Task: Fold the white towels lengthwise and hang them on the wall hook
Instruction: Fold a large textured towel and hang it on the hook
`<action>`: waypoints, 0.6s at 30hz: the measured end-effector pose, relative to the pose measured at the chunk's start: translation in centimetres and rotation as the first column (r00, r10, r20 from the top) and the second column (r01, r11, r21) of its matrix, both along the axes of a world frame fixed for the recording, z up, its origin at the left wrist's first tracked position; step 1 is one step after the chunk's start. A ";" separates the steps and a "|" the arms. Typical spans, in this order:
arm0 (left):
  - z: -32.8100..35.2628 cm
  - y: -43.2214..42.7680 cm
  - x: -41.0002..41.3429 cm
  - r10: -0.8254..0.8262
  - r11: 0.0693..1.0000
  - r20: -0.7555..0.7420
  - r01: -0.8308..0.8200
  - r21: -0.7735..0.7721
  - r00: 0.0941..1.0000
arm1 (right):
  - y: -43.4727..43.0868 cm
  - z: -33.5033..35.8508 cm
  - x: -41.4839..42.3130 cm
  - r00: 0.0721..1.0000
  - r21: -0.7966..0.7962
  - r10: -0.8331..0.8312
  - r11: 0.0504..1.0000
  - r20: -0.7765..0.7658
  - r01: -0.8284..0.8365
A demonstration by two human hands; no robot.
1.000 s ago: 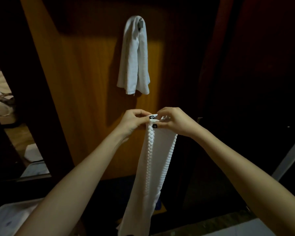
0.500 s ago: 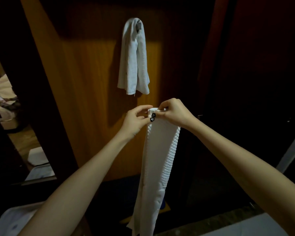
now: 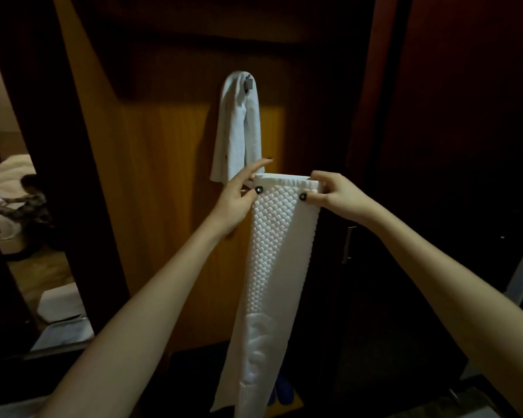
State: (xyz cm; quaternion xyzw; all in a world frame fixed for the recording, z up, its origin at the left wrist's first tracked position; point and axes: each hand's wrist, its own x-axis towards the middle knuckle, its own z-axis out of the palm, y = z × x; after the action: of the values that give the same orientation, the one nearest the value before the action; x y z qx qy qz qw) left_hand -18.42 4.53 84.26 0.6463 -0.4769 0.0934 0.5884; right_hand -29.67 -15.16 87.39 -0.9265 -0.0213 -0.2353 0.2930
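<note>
Towel (image 3: 280,236) pinched between left hand (image 3: 236,200), right hand (image 3: 335,196)

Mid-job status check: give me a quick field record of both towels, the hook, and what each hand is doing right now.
held towel: white quilted towel, a long narrow strip hanging down from both hands
left hand: pinches the strip's top left corner, index finger extended
right hand: pinches the top right corner
hook: small metal wall hook on the orange wooden panel
hung: white terry towel, draped over the hook
held towel vs hook: below it, not yet on
</note>
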 end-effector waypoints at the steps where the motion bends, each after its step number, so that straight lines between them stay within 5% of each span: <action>1: 0.0 0.1 0.1 0.013 1.000 0.036 -0.013 0.007 0.999 | 0.3 0.0 0.1 0.999 0.077 0.034 0.996 0.040 -0.037; 4: 0.3 0.8 0.5 0.054 0.998 0.102 -0.051 -0.024 0.993 | 1.2 0.3 0.6 0.986 0.237 0.089 0.964 0.139 -0.121; 15: -2.3 0.7 0.0 -0.228 0.974 -0.233 0.221 -0.057 0.945 | 2.3 1.6 1.2 0.937 0.381 -0.040 0.919 0.346 -0.101; 18: -1.4 -1.2 -0.7 -0.242 0.963 -0.260 0.197 -0.186 0.935 | 1.2 2.2 0.4 0.945 0.494 0.110 0.831 0.309 -0.258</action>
State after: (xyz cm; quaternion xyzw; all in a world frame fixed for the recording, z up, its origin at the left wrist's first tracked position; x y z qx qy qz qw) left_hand -19.12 3.31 82.86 0.5473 -0.4493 -0.0282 0.7055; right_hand -29.31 -13.95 89.56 -0.7634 -0.0850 -0.3252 0.5516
